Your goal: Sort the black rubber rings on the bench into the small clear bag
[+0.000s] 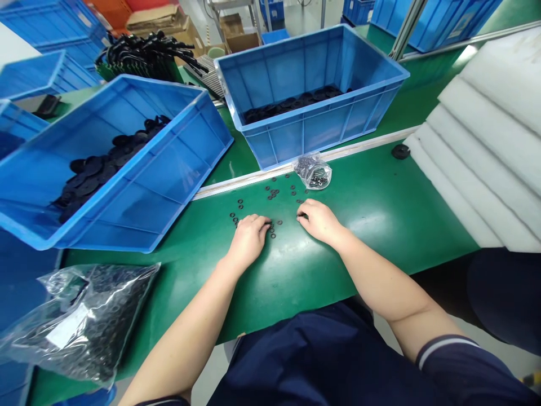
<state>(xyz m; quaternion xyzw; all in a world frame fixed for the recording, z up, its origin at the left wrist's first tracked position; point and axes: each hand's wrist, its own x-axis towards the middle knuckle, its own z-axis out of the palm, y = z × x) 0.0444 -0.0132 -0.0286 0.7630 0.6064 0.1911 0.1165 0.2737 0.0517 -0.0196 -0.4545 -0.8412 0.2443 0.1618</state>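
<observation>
Both arms reach forward over the green workbench [380, 225], the left hand [249, 239] and right hand [319, 221] palm-down and a little apart among scattered small black rings [273, 228]. The fingers of both hands curl down with their tips at the bench; whether either hand has hold of a ring cannot be told. A small clear bag [313, 172] of rings lies above the right hand. The blue crate at top centre [310, 138] holds black discs [291, 104], as does the tilted blue crate at left [186, 163]. A large clear bag [84, 321] of rings lies lower left.
</observation>
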